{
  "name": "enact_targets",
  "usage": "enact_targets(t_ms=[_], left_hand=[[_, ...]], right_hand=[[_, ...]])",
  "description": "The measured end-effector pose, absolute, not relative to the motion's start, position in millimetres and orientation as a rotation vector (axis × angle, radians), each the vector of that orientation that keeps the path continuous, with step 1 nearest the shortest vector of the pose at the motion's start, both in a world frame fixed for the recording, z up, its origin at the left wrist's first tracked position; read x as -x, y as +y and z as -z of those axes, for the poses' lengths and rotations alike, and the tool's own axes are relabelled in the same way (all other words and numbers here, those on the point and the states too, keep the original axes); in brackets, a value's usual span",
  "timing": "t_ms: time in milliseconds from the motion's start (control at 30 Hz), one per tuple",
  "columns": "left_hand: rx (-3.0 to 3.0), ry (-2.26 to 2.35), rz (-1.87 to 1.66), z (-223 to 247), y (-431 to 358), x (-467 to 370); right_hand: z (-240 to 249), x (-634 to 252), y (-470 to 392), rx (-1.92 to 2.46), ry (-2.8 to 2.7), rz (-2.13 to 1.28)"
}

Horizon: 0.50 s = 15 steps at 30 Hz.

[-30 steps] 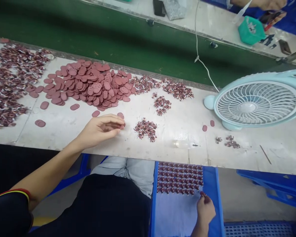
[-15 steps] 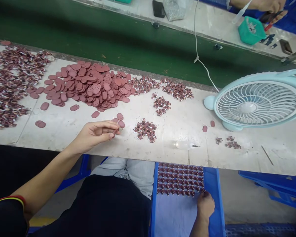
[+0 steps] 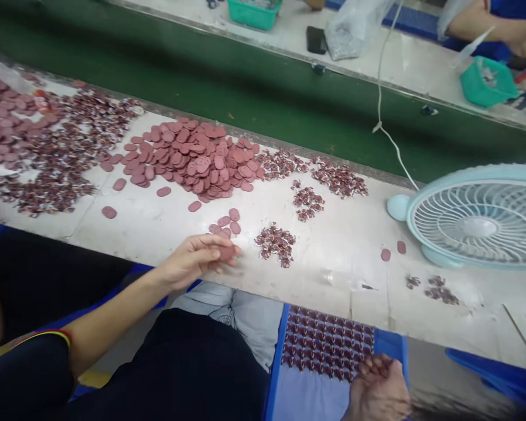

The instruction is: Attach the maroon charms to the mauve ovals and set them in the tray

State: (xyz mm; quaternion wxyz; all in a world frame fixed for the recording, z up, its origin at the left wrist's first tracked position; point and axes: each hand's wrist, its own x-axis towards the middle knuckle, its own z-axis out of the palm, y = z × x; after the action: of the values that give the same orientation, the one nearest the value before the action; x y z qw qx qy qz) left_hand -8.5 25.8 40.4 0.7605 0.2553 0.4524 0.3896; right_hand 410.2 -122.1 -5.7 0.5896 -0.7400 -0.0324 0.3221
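The left hand (image 3: 197, 260) pinches one reddish oval disc (image 3: 226, 252) between thumb and fingertips at the near edge of the bench (image 3: 333, 257), just in front of a few loose discs (image 3: 225, 222) (the big disc heap (image 3: 193, 158) lies farther back). So close to the edge, a loosened pinch could drop the disc into the lap. The right hand (image 3: 379, 389) rests curled on the blue tray (image 3: 307, 397) below the bench, by rows of small dark pieces (image 3: 324, 342); blur hides whether it holds anything.
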Motion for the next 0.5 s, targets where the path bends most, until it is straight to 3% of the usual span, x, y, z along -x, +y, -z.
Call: enact_targets(t_ms=[133, 200, 267, 333, 400, 500], left_hand=[[-0.302, 0.805, -0.78, -32.4, 2.3, -27.7], [-0.226, 0.706, -0.771, -30.3, -4.7, -42.2], [-0.197, 0.627, -0.779, -28.8, -7.7, -50.7], [-0.193, 0.582, -0.79, -27.0, -8.2, -54.2], [-0.195, 0.567, -0.782, -23.9, -8.3, -55.7], [-0.202, 0.569, -0.762, -18.2, -10.3, -60.3]], right_hand=[[-13.6, -344.7, -71.9, 0.956, -0.052, -1.525], [-20.8, -317.6, -42.7, 0.131, -0.036, -2.055], [-26.5, -299.4, -18.5, -0.657, 0.236, -2.255], [-29.0, -292.0, -4.3, -1.034, 0.492, -2.264], [-26.4, -294.3, -1.2, -0.853, 0.516, -2.216], [-17.2, -306.5, -13.6, 0.442, -0.012, -1.805]])
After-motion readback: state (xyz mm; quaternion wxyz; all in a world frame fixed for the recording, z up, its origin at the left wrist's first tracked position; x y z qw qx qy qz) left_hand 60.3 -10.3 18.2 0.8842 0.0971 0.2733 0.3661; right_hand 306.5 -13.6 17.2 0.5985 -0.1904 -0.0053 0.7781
